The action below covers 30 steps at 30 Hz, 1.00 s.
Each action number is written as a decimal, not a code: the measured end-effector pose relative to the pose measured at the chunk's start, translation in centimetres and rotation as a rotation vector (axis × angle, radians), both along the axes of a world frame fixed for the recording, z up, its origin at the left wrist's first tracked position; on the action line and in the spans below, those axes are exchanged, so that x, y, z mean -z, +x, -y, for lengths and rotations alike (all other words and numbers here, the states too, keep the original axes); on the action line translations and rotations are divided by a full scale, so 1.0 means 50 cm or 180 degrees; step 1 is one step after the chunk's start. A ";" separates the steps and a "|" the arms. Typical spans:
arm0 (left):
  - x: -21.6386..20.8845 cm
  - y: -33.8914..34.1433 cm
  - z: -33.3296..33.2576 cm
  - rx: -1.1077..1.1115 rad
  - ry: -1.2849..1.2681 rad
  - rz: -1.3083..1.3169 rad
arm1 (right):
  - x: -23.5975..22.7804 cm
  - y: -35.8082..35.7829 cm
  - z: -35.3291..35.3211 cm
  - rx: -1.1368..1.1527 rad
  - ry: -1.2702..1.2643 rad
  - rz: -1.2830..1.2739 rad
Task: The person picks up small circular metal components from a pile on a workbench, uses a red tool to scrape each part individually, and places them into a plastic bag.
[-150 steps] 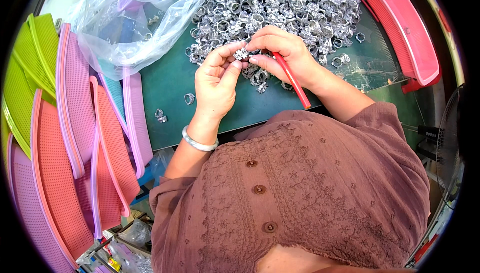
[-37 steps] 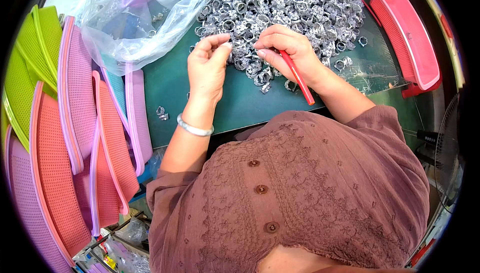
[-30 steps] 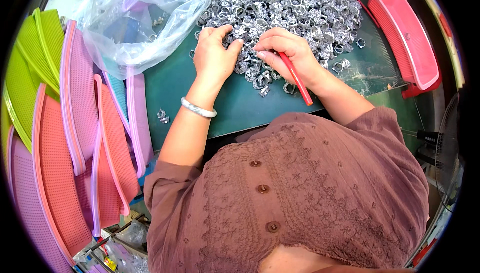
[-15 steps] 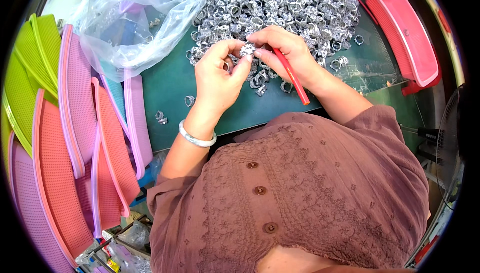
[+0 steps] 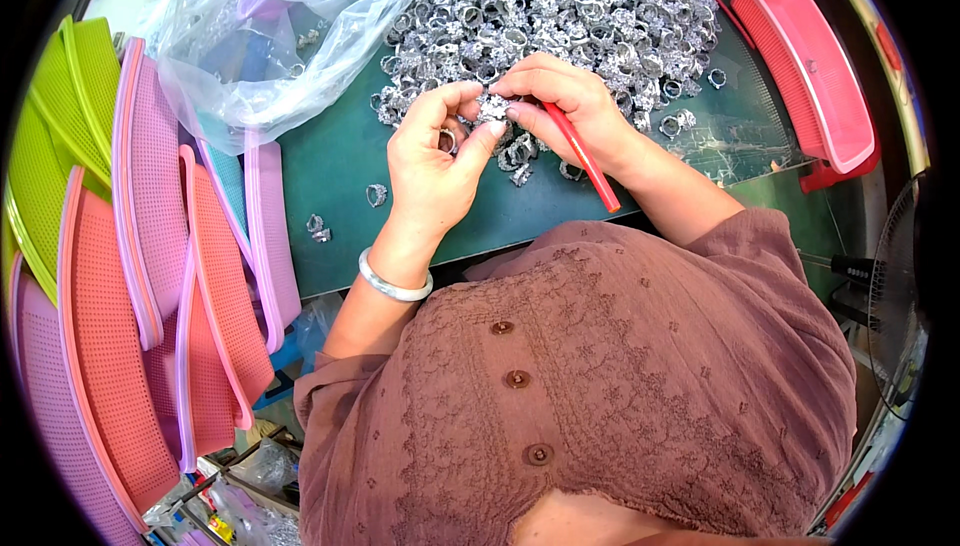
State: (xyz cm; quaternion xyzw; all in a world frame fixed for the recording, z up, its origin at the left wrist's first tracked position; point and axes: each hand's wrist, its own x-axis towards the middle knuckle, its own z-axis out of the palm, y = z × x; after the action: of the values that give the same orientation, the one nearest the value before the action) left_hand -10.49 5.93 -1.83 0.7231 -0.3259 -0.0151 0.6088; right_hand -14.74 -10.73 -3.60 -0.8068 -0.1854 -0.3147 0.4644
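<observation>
Between the thumb and fingertips of my left hand [image 5: 432,161] is a silvery ring [image 5: 491,107] with a studded, flower-like top. Another ring [image 5: 448,140] shows at the curled fingers of that hand; whether it is worn or tucked there I cannot tell. My right hand [image 5: 575,106] grips a red pencil [image 5: 585,161], its blunt end slanting down toward me, while the fingertips touch the studded ring. The pencil's other end is hidden by the fingers. Just beyond both hands lies a large heap of similar rings [image 5: 570,16].
The green table [image 5: 335,171] carries a few loose rings [image 5: 318,229] left of my arm. A clear plastic bag [image 5: 270,76] lies at the far left. Stacked purple, orange and green baskets [image 5: 115,346] crowd the left side. A pink basket [image 5: 800,56] stands at right, near a fan [image 5: 895,276].
Both hands stay together over the heap's near edge, with the ring still held and turned slightly. The view has shifted a little; nothing was let go.
</observation>
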 end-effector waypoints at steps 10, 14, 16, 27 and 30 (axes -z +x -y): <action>0.011 0.004 0.000 -0.0025 -0.0054 0.0001 | -0.003 -0.001 -0.001 0.0059 -0.0092 -0.0055; 0.005 0.000 0.000 -0.0071 0.0047 0.0012 | -0.004 -0.002 -0.002 0.0051 -0.0069 -0.0079; -0.001 -0.003 -0.002 -0.0054 0.0113 -0.0064 | -0.004 -0.002 -0.001 0.0045 -0.0066 -0.0105; 0.005 -0.002 0.001 -0.0126 0.0059 0.0247 | 0.000 -0.001 -0.001 0.0056 -0.0073 -0.0097; 0.005 -0.003 0.001 -0.0122 0.0048 0.0237 | -0.002 -0.002 -0.001 0.0048 -0.0070 -0.0122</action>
State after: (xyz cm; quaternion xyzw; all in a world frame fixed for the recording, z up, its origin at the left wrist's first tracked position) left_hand -10.62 5.88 -2.08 0.7339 -0.3344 0.0210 0.5909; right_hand -14.85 -10.65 -3.50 -0.8191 -0.1737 -0.3006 0.4567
